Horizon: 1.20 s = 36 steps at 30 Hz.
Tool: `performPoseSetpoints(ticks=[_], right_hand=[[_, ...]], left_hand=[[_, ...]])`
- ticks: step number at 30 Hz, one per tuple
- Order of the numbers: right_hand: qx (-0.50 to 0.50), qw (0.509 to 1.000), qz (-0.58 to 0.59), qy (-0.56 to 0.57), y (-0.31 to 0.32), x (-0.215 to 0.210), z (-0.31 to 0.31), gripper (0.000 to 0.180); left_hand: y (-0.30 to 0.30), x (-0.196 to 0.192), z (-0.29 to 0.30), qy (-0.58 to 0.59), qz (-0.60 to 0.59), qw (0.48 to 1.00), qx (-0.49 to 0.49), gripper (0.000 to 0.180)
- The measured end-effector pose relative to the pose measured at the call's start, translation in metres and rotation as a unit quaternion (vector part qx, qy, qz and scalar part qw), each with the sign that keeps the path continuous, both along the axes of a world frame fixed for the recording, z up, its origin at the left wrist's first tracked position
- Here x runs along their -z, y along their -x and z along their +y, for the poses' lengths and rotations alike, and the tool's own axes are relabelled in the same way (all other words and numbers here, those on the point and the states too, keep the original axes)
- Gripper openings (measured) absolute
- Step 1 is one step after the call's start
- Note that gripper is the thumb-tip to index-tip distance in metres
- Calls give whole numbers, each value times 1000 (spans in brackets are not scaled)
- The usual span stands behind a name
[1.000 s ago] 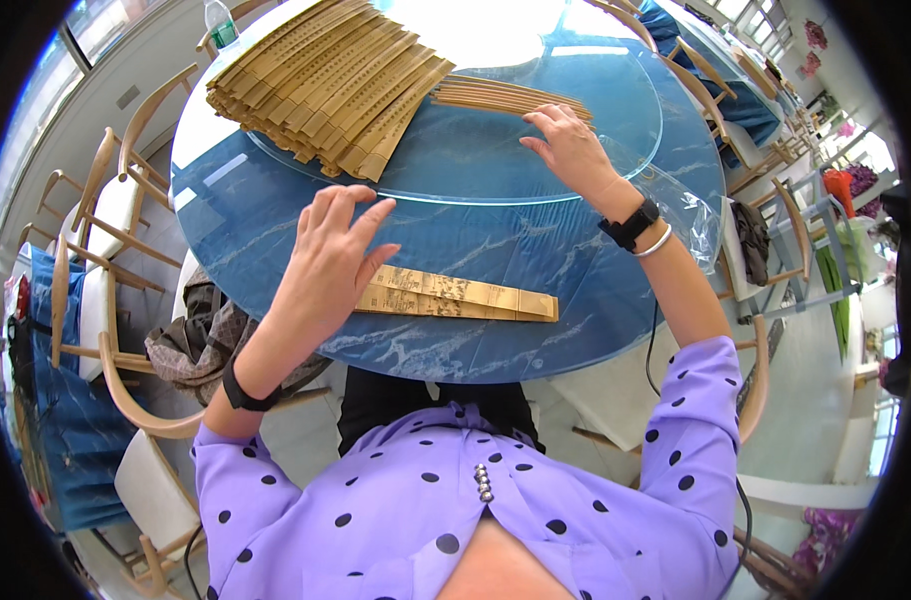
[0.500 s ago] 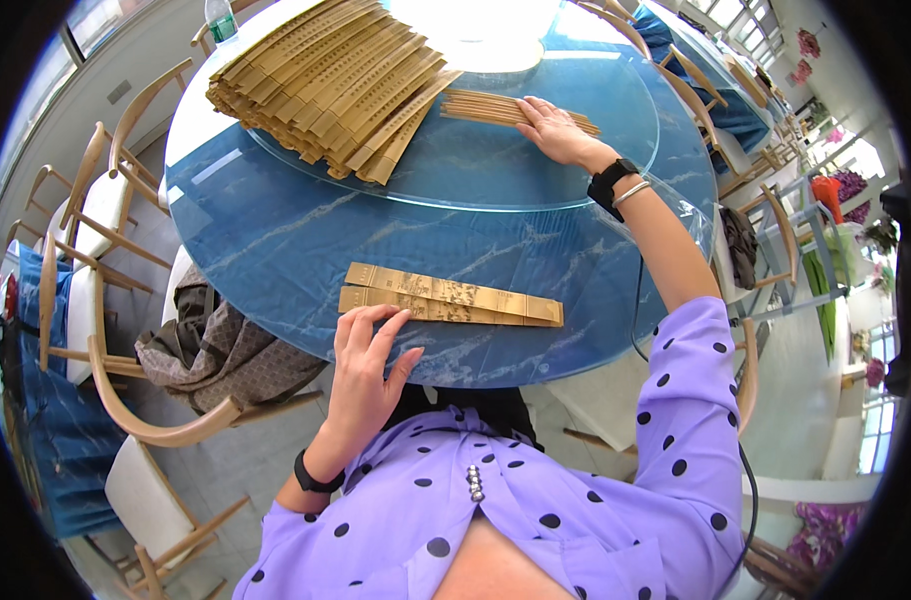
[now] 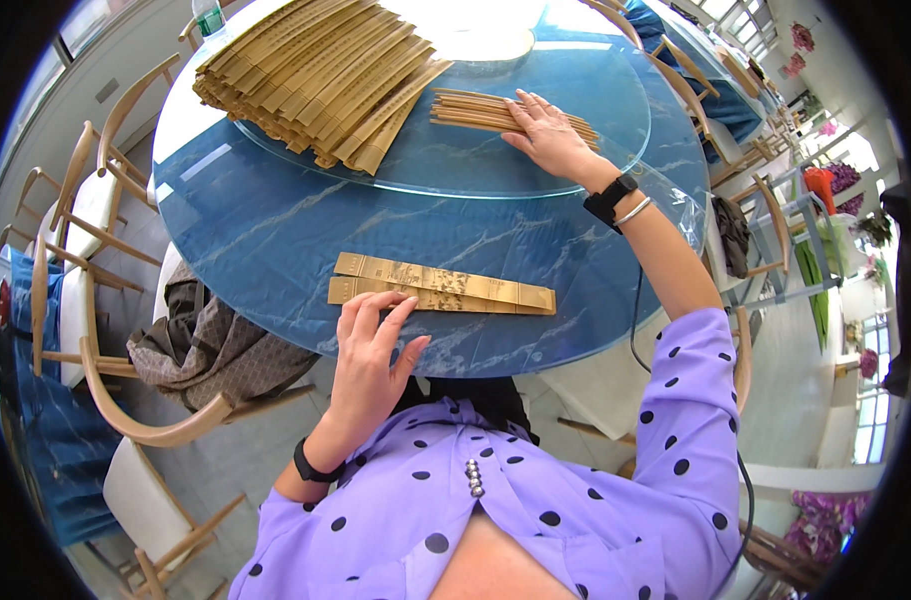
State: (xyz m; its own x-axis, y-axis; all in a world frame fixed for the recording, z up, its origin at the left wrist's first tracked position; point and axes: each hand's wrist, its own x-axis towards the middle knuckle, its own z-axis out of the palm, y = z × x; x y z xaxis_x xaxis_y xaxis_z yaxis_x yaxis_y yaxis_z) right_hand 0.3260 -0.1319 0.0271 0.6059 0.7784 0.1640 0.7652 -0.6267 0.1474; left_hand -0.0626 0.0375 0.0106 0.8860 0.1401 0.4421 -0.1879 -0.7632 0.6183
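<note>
Two long, narrow gold paper sleeves with dark printed patterns lie overlapping near the table's front edge: the far sleeve (image 3: 385,268) and the near sleeve (image 3: 455,301). My left hand (image 3: 367,355) rests its fingertips on the near sleeve, thumb held apart, gripping nothing. Farther off to the right, my right hand (image 3: 550,138) lies with fingers outstretched over a bundle of thin wooden chopsticks (image 3: 467,110). The palm covers part of the bundle. A large fanned pile of similar gold sleeves (image 3: 315,85) is heaped at the far left.
The pile and chopsticks rest on a round glass turntable (image 3: 455,178) over the blue marbled table (image 3: 275,225). A plastic bottle (image 3: 208,16) stands behind the pile. Wooden chairs surround the table; a patterned bag (image 3: 215,345) sits on one at left. A black cable (image 3: 636,320) hangs at right.
The view has shifted slightly. My right hand's fingers have moved a little toward the left over the chopsticks, which look more spread. My left hand stays at the near sleeve.
</note>
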Motion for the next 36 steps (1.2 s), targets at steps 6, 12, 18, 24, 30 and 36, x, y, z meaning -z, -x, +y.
performPoseSetpoints(ticks=[6, 12, 18, 24, 30, 36], right_hand=[[-117, 983, -104, -91, 28, -10, 7, 45], [-157, 969, -109, -156, 33, -14, 7, 28], [-157, 981, -56, -104, 29, -11, 3, 21], [-158, 985, -49, -37, 32, -14, 5, 19], [-145, 978, -151, -2, 52, -4, 1, 14], [-199, 969, -56, -134, 106, -25, -5, 16]], left_hand=[[7, 2, -1, 11, -3, 1000, -5, 40], [8, 2, -5, 16, -2, 1000, 3, 40], [8, 5, -5, 18, -3, 1000, 6, 39], [7, 2, -7, 18, -2, 1000, 14, 38], [2, 1, -6, 7, -15, 1000, 7, 41], [-5, 0, 9, 81, -73, 990, -92, 51]])
